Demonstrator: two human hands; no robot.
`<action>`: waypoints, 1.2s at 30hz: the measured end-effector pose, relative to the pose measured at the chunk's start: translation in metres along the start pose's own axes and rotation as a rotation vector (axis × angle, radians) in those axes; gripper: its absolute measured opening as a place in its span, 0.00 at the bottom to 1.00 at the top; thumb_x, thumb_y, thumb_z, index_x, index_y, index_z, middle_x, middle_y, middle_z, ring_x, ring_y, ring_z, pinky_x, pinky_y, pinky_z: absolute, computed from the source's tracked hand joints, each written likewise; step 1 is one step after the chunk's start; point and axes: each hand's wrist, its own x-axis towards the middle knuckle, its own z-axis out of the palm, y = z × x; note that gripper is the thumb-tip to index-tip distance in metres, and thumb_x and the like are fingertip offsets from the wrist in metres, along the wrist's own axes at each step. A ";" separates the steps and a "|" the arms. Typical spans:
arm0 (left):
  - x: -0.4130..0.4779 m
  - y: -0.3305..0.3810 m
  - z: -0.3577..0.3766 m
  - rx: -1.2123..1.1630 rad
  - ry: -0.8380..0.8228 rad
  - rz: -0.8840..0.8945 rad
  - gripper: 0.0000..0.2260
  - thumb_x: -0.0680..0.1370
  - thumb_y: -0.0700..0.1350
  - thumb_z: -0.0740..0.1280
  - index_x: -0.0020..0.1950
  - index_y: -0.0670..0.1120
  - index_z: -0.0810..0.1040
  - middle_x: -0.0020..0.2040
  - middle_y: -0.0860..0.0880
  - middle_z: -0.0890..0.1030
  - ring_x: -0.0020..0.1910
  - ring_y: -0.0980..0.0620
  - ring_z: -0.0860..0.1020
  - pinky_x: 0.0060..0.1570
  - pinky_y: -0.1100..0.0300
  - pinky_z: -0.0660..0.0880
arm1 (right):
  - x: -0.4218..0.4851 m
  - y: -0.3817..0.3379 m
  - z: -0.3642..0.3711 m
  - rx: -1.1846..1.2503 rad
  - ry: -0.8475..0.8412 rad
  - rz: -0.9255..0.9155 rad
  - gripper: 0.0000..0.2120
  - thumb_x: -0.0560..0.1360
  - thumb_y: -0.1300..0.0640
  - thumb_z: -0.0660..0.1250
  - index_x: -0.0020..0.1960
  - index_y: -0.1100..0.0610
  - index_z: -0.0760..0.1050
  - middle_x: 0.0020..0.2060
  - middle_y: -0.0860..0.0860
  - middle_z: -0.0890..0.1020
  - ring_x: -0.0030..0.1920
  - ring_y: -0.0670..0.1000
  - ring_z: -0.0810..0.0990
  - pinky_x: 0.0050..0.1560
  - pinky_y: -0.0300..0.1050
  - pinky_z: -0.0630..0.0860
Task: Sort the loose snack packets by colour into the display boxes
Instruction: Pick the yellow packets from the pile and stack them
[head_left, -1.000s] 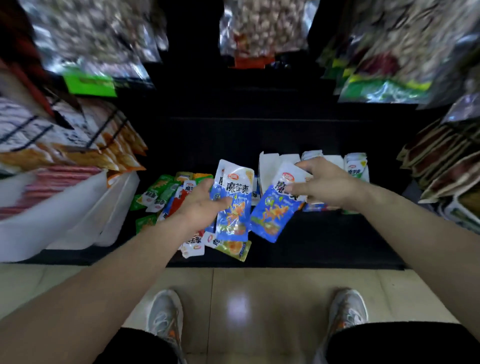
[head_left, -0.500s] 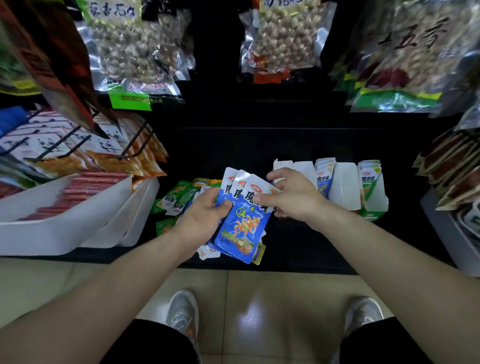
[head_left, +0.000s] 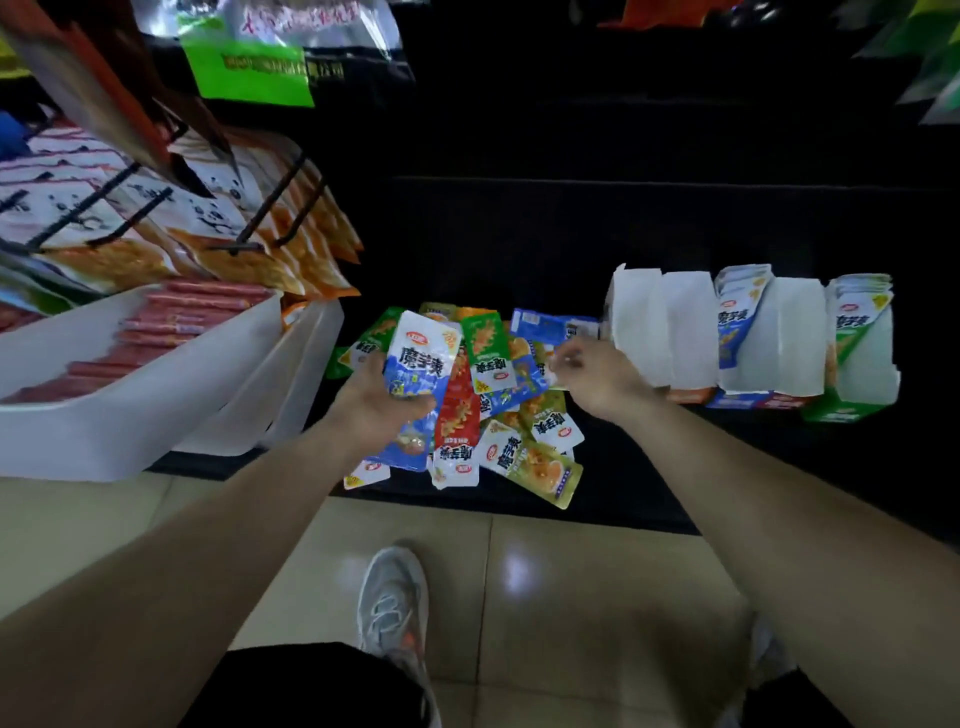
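My left hand (head_left: 382, 397) grips a stack of blue snack packets (head_left: 421, 364) above a loose pile of green, red, blue and yellow packets (head_left: 498, 415) on the dark shelf. My right hand (head_left: 597, 371) hovers over the pile's right side with its fingers pinched at a packet edge; whether it holds one is unclear. To the right stand white display boxes (head_left: 670, 327), one with blue packets (head_left: 737, 312) and one with green packets (head_left: 857, 317) standing upright.
White tubs of red sausages (head_left: 156, 353) sit at left under hanging bags on hooks (head_left: 249, 228). The shelf's front edge (head_left: 519, 506) meets a tiled floor where my shoe (head_left: 392, 603) stands.
My right hand let go of the blue packet stack and moved right onto the pile. My left hand now holds the stack alone. The view tilted downward.
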 end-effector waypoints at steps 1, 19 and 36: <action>0.006 -0.009 0.000 0.005 -0.001 -0.018 0.32 0.75 0.45 0.76 0.74 0.52 0.63 0.67 0.50 0.74 0.56 0.41 0.81 0.48 0.41 0.81 | 0.011 0.016 0.011 -0.056 -0.031 0.042 0.15 0.83 0.53 0.60 0.68 0.55 0.73 0.64 0.58 0.78 0.56 0.59 0.80 0.55 0.51 0.77; 0.049 -0.049 0.021 0.031 0.010 -0.125 0.14 0.74 0.42 0.75 0.54 0.53 0.75 0.49 0.51 0.84 0.46 0.50 0.84 0.48 0.45 0.83 | 0.098 0.071 0.097 -0.138 0.026 0.003 0.23 0.78 0.54 0.68 0.71 0.46 0.67 0.57 0.57 0.80 0.46 0.58 0.81 0.39 0.50 0.78; 0.049 -0.041 0.050 0.053 -0.019 -0.120 0.17 0.75 0.45 0.75 0.59 0.51 0.72 0.50 0.53 0.82 0.45 0.55 0.82 0.37 0.61 0.77 | 0.067 0.080 0.061 0.050 -0.084 0.104 0.19 0.78 0.57 0.66 0.69 0.54 0.74 0.60 0.54 0.79 0.56 0.56 0.79 0.50 0.46 0.76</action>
